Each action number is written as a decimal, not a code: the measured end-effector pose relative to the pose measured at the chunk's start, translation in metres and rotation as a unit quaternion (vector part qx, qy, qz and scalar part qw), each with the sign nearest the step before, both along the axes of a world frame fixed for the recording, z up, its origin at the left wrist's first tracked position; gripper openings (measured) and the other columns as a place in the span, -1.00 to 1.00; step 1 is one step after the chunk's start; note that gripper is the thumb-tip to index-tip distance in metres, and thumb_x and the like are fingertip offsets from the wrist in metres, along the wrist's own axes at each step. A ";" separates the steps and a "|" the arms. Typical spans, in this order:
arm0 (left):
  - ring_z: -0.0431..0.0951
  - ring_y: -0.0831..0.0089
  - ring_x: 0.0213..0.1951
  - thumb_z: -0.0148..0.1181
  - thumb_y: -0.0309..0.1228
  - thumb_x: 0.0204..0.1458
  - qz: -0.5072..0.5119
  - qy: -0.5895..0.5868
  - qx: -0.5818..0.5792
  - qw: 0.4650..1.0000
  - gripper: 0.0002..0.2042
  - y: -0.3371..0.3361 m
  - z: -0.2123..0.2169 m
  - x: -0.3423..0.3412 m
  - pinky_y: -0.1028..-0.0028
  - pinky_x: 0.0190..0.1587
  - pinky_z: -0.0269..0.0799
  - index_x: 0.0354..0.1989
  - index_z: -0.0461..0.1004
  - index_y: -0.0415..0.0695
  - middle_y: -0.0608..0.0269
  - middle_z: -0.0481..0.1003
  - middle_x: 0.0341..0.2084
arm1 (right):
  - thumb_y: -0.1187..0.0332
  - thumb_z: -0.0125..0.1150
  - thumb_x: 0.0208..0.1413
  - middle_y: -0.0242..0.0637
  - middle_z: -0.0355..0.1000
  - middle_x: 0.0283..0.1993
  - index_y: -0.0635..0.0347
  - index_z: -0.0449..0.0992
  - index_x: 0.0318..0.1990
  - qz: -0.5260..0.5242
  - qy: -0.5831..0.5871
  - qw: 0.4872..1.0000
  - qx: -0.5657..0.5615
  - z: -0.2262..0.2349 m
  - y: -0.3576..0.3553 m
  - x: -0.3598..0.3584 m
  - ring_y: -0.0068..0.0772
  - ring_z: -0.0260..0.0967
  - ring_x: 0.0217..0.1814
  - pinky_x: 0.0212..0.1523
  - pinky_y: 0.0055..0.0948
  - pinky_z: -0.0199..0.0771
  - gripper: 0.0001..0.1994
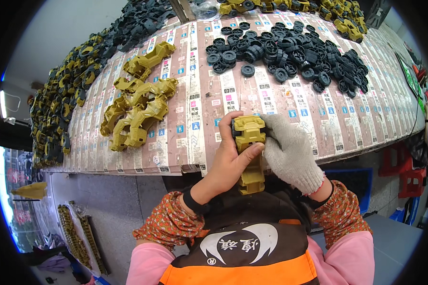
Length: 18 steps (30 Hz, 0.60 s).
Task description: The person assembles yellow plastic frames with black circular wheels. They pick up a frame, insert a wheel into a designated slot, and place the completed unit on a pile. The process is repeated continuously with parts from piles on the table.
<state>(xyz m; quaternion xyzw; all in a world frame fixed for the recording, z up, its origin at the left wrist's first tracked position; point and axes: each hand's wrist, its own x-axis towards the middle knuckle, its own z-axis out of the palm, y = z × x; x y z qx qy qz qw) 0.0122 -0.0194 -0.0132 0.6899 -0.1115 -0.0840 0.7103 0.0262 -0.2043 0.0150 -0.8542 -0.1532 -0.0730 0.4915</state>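
My bare left hand (228, 161) grips an olive-yellow plastic toy car chassis (250, 156) upright at the table's near edge, thumb across its middle. My right hand (290, 152), in a grey knitted glove, clasps the chassis from the right near its top. A black wheel (235, 128) sits at the chassis's upper left, partly under my left fingers. A pile of loose black plastic wheels (290, 50) lies further back on the table. A stack of bare olive-yellow chassis parts (138, 111) rests to the left.
The table (195, 99) is covered with printed label sheets. Assembled yellow-and-black toy bodies (66, 95) heap along its left side and far edge (290, 5). Red stools (406, 175) and a blue crate (354, 183) stand below on the right.
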 end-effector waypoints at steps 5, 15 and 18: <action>0.51 0.33 0.12 0.34 -0.30 0.32 -0.028 -0.035 0.017 0.999 -0.23 0.001 0.002 -0.002 0.30 0.23 0.44 0.48 -0.14 0.02 0.09 0.45 0.11 | 0.49 0.20 0.06 0.20 0.54 -0.36 0.30 0.54 -0.09 0.037 0.012 0.996 -0.076 0.019 -0.009 0.006 0.27 0.61 -0.23 -0.22 0.05 0.58 -0.76; 0.47 0.41 0.19 0.42 -0.33 0.27 0.049 0.129 -0.161 0.977 -0.25 0.009 0.005 0.024 0.33 0.25 0.46 0.51 0.04 0.04 0.23 0.40 0.19 | 0.33 0.23 0.21 0.01 0.56 -0.22 0.17 0.58 -0.16 -0.067 -0.156 0.918 -0.358 0.021 -0.040 0.120 0.10 0.60 -0.13 -0.11 -0.03 0.65 -0.86; 0.47 0.40 0.18 0.39 -0.31 0.29 0.065 0.142 -0.189 0.969 -0.26 0.014 0.000 0.020 0.31 0.25 0.48 0.51 0.04 0.05 0.25 0.40 0.18 | 0.44 0.25 0.17 -0.01 0.50 -0.08 0.13 0.59 -0.14 -0.037 -0.156 0.885 -0.437 0.013 -0.041 0.136 0.06 0.56 0.03 -0.03 -0.04 0.65 -0.87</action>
